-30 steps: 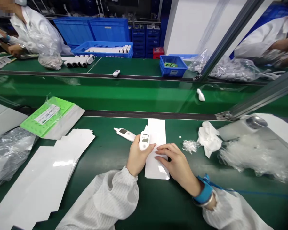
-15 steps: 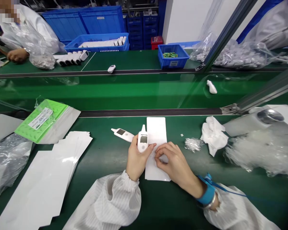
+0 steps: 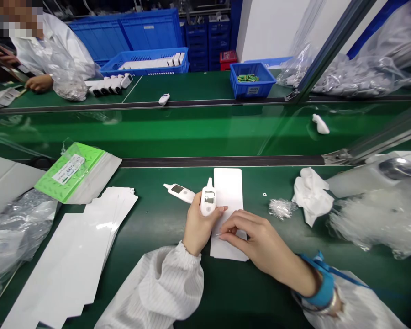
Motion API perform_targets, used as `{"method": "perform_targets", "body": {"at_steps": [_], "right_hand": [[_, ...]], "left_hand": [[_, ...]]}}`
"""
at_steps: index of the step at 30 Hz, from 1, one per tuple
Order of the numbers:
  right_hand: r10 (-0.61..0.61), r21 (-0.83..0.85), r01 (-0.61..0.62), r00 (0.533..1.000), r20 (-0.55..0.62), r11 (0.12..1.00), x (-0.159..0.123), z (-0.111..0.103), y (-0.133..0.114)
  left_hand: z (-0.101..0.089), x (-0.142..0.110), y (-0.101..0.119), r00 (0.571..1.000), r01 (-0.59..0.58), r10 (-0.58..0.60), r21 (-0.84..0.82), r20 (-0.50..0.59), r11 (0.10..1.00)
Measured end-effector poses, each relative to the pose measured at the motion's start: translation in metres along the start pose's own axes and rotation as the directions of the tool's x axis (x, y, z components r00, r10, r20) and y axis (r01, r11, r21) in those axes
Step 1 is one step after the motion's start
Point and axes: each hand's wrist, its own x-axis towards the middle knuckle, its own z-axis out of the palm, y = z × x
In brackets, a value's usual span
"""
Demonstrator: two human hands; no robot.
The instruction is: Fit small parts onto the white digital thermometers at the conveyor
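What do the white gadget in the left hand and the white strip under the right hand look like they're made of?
The gadget looks like smooth molded white plastic with a soft sheen, and its display window looks glossy. The strip looks like thin matte white card or paper; I can't tell which.

The left hand (image 3: 200, 224) and right hand (image 3: 260, 237) are bare, coming from white, finely striped smock sleeves (image 3: 154, 288) with gathered cuffs. At lower right of the frame, the right wrist wears a blue wrist strap (image 3: 324, 288) trailing a thin blue cord (image 3: 349, 276), plus a silver bangle (image 3: 335, 301).
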Motion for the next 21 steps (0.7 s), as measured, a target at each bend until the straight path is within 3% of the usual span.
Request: {"method": "perform_targets", "body": {"at_steps": [5,7,11,16,21], "right_hand": [[-0.013,0.190,0.009,1.000,0.017,0.982,0.016,-0.031,-0.034],[-0.032,0.202,0.039,0.999,-0.040,0.979,0.022,-0.040,-0.041],[-0.086,0.140,0.118,0.972,-0.218,0.983,0.028,-0.053,-0.045],[-0.180,-0.016,0.188,0.909,-0.376,0.982,0.029,-0.063,-0.040],[-0.208,-0.055,0.204,0.872,-0.442,0.977,0.031,-0.066,-0.038]], "left_hand": [[0.006,-0.003,0.036,0.994,-0.041,0.050,-0.092,0.101,0.995],[0.011,-0.006,0.052,0.979,-0.077,0.097,-0.114,0.180,0.991],[0.020,-0.011,0.072,0.966,-0.108,0.122,-0.073,0.230,0.991],[0.026,-0.017,0.081,0.962,-0.111,0.117,-0.037,0.248,0.993],[0.031,-0.021,0.086,0.964,-0.063,0.063,-0.007,0.259,0.998]]}}
